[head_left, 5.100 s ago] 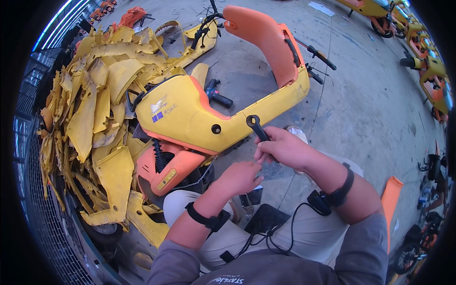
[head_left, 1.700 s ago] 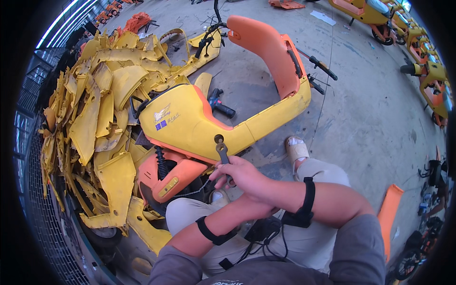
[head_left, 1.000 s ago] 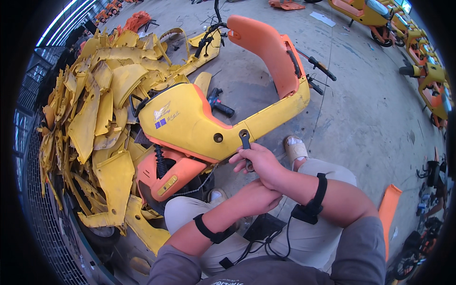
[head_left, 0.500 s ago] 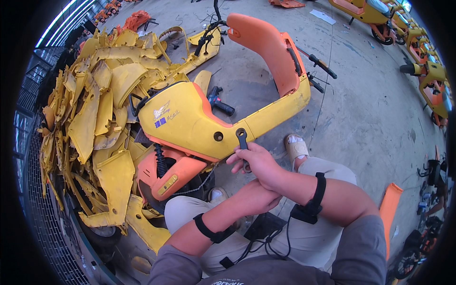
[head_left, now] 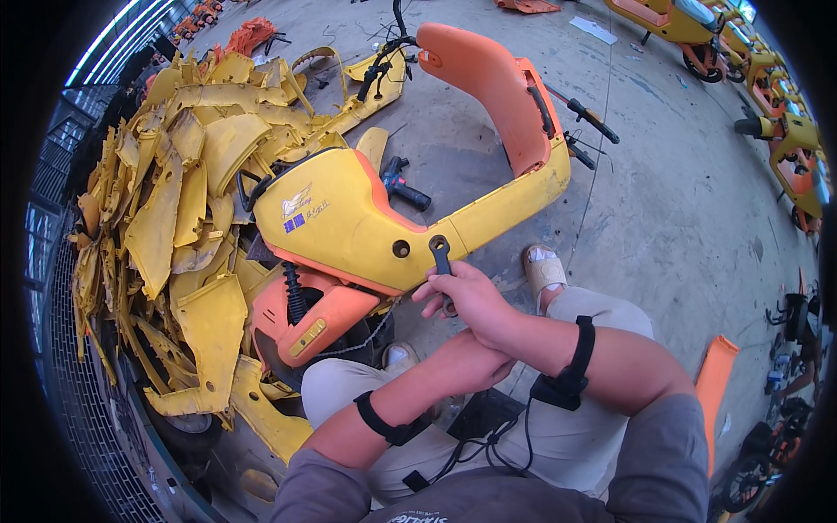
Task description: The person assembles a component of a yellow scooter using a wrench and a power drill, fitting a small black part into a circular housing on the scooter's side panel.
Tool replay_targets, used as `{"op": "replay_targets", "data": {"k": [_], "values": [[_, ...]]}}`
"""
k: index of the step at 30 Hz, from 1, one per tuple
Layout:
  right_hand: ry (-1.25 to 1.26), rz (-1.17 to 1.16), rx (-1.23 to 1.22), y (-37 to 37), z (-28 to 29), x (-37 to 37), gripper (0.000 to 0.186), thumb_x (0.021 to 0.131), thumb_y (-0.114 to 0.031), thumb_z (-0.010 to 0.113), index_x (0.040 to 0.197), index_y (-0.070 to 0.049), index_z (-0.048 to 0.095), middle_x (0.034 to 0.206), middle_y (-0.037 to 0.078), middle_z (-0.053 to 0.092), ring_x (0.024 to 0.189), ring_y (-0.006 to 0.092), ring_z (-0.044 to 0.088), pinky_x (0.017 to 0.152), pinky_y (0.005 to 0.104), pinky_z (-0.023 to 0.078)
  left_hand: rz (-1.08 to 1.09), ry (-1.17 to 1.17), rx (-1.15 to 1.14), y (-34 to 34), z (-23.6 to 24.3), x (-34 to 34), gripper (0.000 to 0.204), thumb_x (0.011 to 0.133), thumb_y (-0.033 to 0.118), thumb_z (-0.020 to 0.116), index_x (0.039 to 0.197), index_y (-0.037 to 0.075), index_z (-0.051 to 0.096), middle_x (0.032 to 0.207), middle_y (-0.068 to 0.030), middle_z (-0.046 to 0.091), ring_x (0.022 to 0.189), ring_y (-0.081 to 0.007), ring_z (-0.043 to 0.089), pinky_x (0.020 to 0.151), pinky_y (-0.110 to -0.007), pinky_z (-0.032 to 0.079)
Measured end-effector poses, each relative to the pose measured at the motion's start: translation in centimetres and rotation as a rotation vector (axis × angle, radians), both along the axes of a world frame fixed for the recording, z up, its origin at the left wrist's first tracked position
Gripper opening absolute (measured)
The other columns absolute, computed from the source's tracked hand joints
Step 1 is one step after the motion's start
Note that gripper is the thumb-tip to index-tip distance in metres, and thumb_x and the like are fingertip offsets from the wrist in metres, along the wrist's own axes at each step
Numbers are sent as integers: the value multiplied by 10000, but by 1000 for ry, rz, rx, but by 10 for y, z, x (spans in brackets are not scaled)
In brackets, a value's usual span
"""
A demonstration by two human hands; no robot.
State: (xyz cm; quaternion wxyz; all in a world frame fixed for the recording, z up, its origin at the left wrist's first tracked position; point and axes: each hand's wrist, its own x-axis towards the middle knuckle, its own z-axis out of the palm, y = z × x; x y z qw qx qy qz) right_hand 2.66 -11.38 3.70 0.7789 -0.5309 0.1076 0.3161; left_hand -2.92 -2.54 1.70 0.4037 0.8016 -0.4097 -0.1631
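The person's right hand (head_left: 469, 295) pinched a dark wrench (head_left: 444, 263) between thumb and fingers, its ring end pointing toward twelve o'clock, in front of the yellow scooter body (head_left: 340, 222). The left hand (head_left: 478, 363) lay beneath the right wrist; whether its fingers were spread or curled, one could not tell. From the right hand, a round opening (head_left: 401, 249) in the body, its contents too dark to make out, sat near ten o'clock, a power drill (head_left: 404, 186) at eleven, and a sandal (head_left: 547, 277) with a foot in it between two and three.
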Motion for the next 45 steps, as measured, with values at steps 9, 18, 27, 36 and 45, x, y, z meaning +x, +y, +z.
{"op": "replay_targets", "data": {"k": [9,18,27,36,45], "values": [[-15,-3,3,0,-3,-2,167,975,-215,500,1047,-74,553,980,87,705,753,139,648,677,263,443,-8,15,49,1,2,0,227,835,127,608,1039,35,642,965,-178,668,901,-375,641,809,-458,514],[-3,6,-1,2,-1,-3,168,970,-210,495,1063,-79,546,988,90,702,762,139,648,679,260,439,-17,21,55,3,-4,-2,245,840,121,604,1065,30,635,1005,-183,662,934,-376,638,833,-454,510],[-18,2,-7,-8,11,3,189,959,-197,495,1089,-64,532,997,121,698,784,161,664,668,263,445,9,-2,9,2,-1,0,240,842,121,611,1064,34,636,998,-186,661,950,-381,628,849,-454,504],[-7,-141,5,-35,11,14,300,939,-141,526,1197,8,486,993,149,687,786,185,659,663,281,473,77,-118,-2,8,-3,2,251,835,110,635,1086,89,631,1016,-134,629,906,-336,624,826,-439,508],[27,-95,-70,-37,7,10,213,943,-164,522,1119,-45,503,985,120,684,783,161,642,660,273,459,74,-167,-18,3,-5,3,214,830,124,650,1039,79,640,933,-111,640,886,-303,629,818,-424,508]]}}
